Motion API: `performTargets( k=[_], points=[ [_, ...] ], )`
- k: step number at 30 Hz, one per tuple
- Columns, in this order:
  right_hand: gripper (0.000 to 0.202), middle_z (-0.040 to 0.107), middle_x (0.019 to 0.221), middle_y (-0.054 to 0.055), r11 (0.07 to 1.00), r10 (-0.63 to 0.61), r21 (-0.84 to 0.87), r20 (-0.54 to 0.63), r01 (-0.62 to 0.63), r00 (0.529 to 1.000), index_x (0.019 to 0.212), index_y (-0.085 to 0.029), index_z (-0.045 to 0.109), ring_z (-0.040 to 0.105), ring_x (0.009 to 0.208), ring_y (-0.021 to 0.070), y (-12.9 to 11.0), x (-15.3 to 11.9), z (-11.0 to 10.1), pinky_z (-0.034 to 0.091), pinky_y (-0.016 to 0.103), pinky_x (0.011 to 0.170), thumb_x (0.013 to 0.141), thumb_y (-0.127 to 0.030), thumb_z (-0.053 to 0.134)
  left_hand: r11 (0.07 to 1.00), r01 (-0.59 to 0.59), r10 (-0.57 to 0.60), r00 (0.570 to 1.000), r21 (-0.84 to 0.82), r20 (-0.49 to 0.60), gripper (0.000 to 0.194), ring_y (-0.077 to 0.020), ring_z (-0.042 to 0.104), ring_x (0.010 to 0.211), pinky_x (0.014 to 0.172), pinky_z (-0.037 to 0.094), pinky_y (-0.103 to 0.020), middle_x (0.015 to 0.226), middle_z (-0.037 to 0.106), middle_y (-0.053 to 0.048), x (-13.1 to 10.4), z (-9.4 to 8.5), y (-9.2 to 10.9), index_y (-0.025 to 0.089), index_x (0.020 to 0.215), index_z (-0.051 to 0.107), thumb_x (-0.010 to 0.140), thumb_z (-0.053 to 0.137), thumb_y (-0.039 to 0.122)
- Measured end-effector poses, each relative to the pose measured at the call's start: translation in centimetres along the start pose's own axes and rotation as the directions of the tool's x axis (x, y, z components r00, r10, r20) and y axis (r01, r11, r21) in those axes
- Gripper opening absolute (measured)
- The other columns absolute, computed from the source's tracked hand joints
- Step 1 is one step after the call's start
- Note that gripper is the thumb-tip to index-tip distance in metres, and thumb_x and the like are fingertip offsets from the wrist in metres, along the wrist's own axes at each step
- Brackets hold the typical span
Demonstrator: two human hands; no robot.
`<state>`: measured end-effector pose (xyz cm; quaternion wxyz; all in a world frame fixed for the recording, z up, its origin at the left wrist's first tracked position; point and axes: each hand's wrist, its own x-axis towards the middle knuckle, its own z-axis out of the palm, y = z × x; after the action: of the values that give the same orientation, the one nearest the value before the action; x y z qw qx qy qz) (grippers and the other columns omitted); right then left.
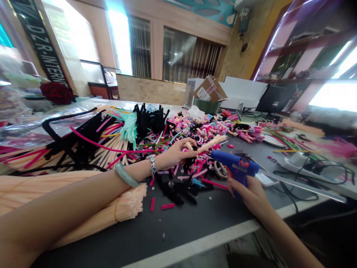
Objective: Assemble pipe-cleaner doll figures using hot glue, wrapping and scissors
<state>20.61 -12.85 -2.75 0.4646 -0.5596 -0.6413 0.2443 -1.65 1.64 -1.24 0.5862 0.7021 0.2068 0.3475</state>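
My left hand (177,152), with a bracelet and a bangle on its arm, pinches a fuzzy peach pipe-cleaner piece (214,143) over the middle of the table. Something black shows at the fingers; its shape is partly hidden. In my right hand (249,190) is a blue glue gun (235,163), its nozzle pointing left at the peach piece. Whether nozzle and piece touch, I cannot tell. Below them lie short black pipe cleaners (174,190) and pink cut bits (167,206). A thick bundle of peach pipe cleaners (128,204) lies under my left forearm.
Black pipe cleaners (150,121) and a mint-green bunch (128,124) stand behind the left hand. A heap of small pink items (209,128) spreads further back. A cardboard box (209,90) stands behind it. Cables and a power strip (299,162) lie at the right.
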Motion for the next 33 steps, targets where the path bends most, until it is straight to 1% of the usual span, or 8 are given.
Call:
performTargets(
  k=[8,13,19,21,23,26,29,33],
  points=[
    [0.036,0.053,0.050,0.001,1.000,0.001,-0.020,0.001,-0.001,1.000,0.064,-0.017,0.054,0.048,0.046,0.0124,-0.1,0.0,-0.1,0.038,0.024,0.046,0.081,-0.049,0.056,0.999,0.013,-0.013,1.000,-0.048,0.003,0.040,-0.0042,0.045,0.052,0.039,0.033,-0.013,0.069,0.047,0.006,0.0,0.0,0.0,0.021,0.098,0.051,0.071,0.074,0.039],
    [0.034,0.053,0.050,0.001,1.000,0.002,-0.002,-0.002,-0.002,1.000,0.066,-0.017,0.054,0.049,0.047,0.0127,0.0,0.0,0.0,0.039,0.025,0.047,0.081,-0.048,0.056,0.999,0.016,-0.016,1.000,-0.041,0.002,0.039,-0.0042,0.045,0.052,0.039,0.034,-0.013,0.069,0.046,0.007,0.0,0.0,0.1,0.022,0.099,0.051,0.072,0.073,0.038],
    [0.032,0.052,0.052,0.000,1.000,-0.015,-0.011,0.031,0.015,0.999,0.067,-0.017,0.053,0.048,0.048,0.0116,0.3,0.0,0.0,0.039,0.024,0.047,0.083,-0.045,0.056,0.998,0.022,-0.022,1.000,-0.057,0.003,0.036,-0.0042,0.047,0.053,0.040,0.034,-0.013,0.069,0.046,0.007,-0.1,0.1,0.3,0.021,0.098,0.051,0.073,0.072,0.036],
    [0.030,0.053,0.053,-0.001,1.000,-0.023,-0.018,0.047,0.024,0.999,0.071,-0.017,0.054,0.048,0.048,0.0113,0.4,0.0,0.0,0.039,0.023,0.048,0.084,-0.044,0.055,0.998,0.026,-0.025,1.000,-0.060,0.003,0.036,-0.0043,0.047,0.054,0.041,0.035,-0.013,0.069,0.046,0.007,-0.1,0.1,0.3,0.021,0.098,0.051,0.073,0.073,0.036],
    [0.027,0.053,0.055,-0.002,1.000,-0.026,-0.003,0.056,0.027,0.998,0.080,-0.016,0.056,0.049,0.048,0.0112,0.5,0.0,0.0,0.040,0.023,0.048,0.085,-0.043,0.056,0.998,0.031,-0.031,1.000,-0.062,0.006,0.036,-0.0045,0.048,0.055,0.041,0.035,-0.013,0.070,0.046,0.007,-0.1,0.2,0.4,0.021,0.098,0.051,0.073,0.073,0.036],
    [0.028,0.052,0.057,-0.002,1.000,-0.022,0.016,0.075,0.021,0.997,0.089,-0.015,0.057,0.049,0.049,0.0111,0.7,0.0,0.1,0.041,0.023,0.048,0.085,-0.043,0.055,0.998,0.036,-0.036,0.999,-0.058,0.005,0.035,-0.0040,0.046,0.053,0.040,0.033,-0.013,0.070,0.045,0.007,-0.2,0.2,0.5,0.021,0.097,0.051,0.074,0.072,0.036],
    [0.029,0.052,0.059,-0.002,1.000,-0.016,0.023,0.093,0.014,0.996,0.091,-0.015,0.057,0.049,0.049,0.0110,0.9,0.0,0.2,0.041,0.023,0.048,0.086,-0.044,0.055,0.998,0.044,-0.044,0.999,-0.048,0.002,0.035,-0.0032,0.044,0.051,0.039,0.032,-0.013,0.069,0.044,0.007,-0.2,0.3,0.6,0.021,0.098,0.051,0.074,0.072,0.037],
    [0.029,0.053,0.059,-0.002,1.000,-0.016,0.009,0.097,0.015,0.995,0.089,-0.015,0.058,0.050,0.050,0.0114,1.0,0.0,0.2,0.041,0.023,0.048,0.086,-0.044,0.056,0.998,0.032,-0.032,0.999,-0.045,0.005,0.035,-0.0034,0.045,0.053,0.039,0.033,-0.013,0.070,0.046,0.007,-0.3,0.3,0.6,0.021,0.098,0.051,0.074,0.072,0.035]
  ],
)
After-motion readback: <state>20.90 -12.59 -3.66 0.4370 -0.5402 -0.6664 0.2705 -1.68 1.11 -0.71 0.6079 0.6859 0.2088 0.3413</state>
